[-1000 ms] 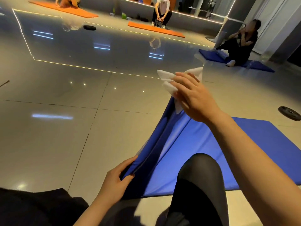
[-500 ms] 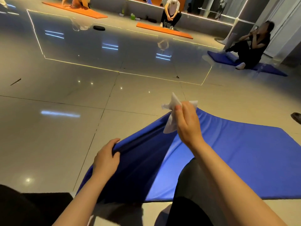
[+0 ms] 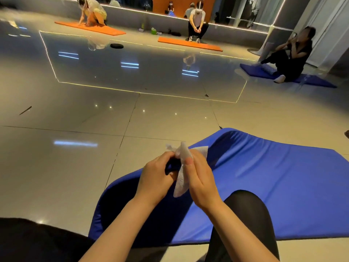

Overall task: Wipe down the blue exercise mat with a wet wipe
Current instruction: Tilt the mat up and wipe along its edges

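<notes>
Both hands meet over the mat (image 3: pixel 264 186), and I judge this a pause to refold or turn the wipe (image 3: pixel 182 173) to a fresh face rather than a stroke of wiping, since the wipe hangs clear of the blue cover. The right hand (image 3: pixel 200 182) has its fingers curled round the wipe's upper part, with a white corner poking out at twelve o'clock of its knuckles and the tail drooping toward six. The left hand (image 3: pixel 156 178), at nine o'clock of the right, pinches the wipe's crumpled top edge with bent fingers.

The mat lies on the glossy tiled floor (image 3: pixel 75 167), spreading from the hands out to three o'clock. Its near-left corner curls up off the tiles, leaving a dark hollow, and the far edge at twelve o'clock bows up too. The cover looks smooth and slightly shiny; a dark-clad knee (image 3: pixel 245 214) rests over it at five o'clock.
</notes>
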Demonstrator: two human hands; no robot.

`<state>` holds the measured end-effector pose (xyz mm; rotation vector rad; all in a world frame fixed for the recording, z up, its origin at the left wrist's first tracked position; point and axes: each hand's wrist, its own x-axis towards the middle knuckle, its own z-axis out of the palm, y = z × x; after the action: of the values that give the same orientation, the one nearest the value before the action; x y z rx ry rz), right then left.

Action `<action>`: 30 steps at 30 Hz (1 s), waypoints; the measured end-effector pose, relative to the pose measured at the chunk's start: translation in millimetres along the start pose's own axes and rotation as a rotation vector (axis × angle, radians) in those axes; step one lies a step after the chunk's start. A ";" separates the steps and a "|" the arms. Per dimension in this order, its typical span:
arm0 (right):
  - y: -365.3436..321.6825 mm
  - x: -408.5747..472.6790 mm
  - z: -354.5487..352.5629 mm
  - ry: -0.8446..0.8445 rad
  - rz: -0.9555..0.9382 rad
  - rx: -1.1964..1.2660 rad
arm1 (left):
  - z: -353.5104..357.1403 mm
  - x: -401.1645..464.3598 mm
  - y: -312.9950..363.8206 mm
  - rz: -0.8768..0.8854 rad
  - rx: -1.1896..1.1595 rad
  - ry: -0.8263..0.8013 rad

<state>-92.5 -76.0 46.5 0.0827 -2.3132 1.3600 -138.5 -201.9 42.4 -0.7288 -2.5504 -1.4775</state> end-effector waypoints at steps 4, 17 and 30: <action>-10.3 -4.1 3.7 -0.059 -0.154 -0.092 | -24.2 -9.7 2.6 -0.024 -0.087 0.040; -72.0 29.7 46.8 -0.123 -0.523 -0.372 | -125.1 -23.2 -7.4 0.007 -0.399 0.174; -104.6 41.4 55.4 -0.019 -0.610 -0.597 | -188.3 -45.8 -33.7 0.022 -0.472 0.471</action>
<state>-120.4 -168.9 125.9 0.5545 -2.3279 0.3593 -140.7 -390.2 99.4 -0.3796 -1.8664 -1.9877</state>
